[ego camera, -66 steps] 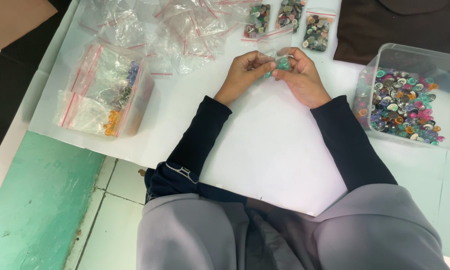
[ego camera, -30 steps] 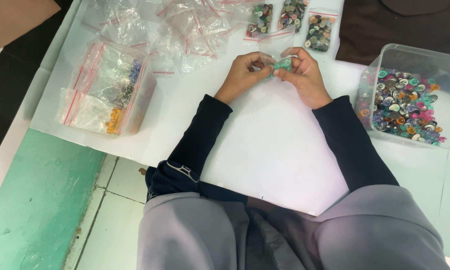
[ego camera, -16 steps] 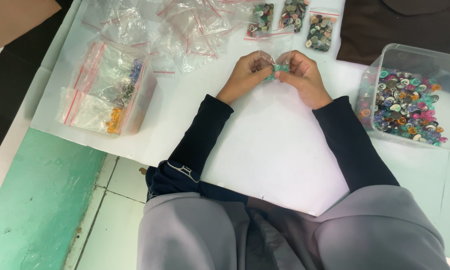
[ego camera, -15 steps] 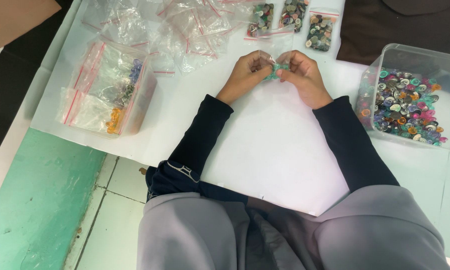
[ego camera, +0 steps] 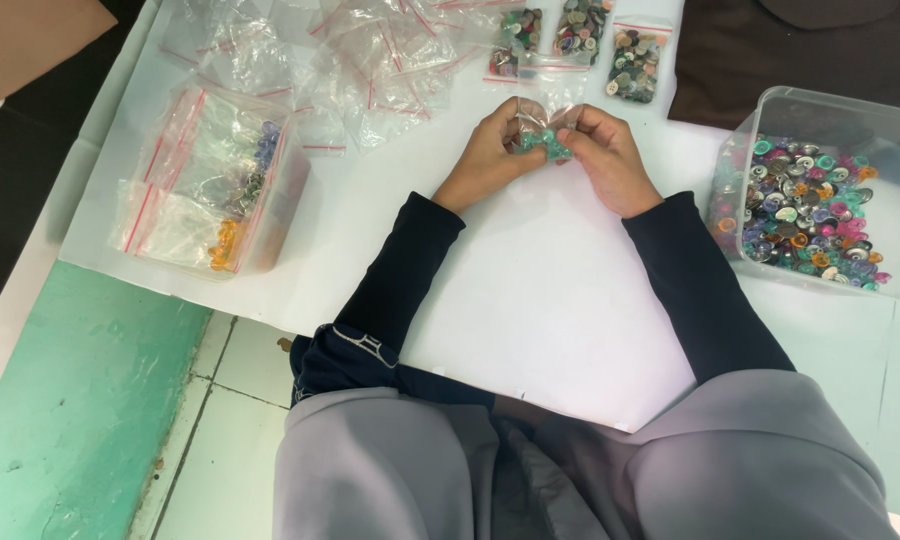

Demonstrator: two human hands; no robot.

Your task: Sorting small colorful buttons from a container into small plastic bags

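Observation:
My left hand [ego camera: 490,152] and my right hand [ego camera: 610,155] meet over a white sheet [ego camera: 530,300] on the floor. Between their fingertips they pinch one small clear zip bag [ego camera: 542,128] with green buttons inside. The bag's top stands up above my fingers. A clear plastic tub [ego camera: 820,200] full of mixed coloured buttons sits just right of my right hand. Three filled button bags [ego camera: 575,40] lie in a row beyond my hands.
A heap of empty clear zip bags [ego camera: 370,50] with red strips lies at the far left of the sheet. A clear box [ego camera: 215,190] holding bags and a few beads stands at the left. Green floor and white tiles lie near my knees. Dark cloth [ego camera: 800,50] lies at top right.
My hands have stayed in place, with small finger movements on the bag of green buttons. Nothing else has moved.

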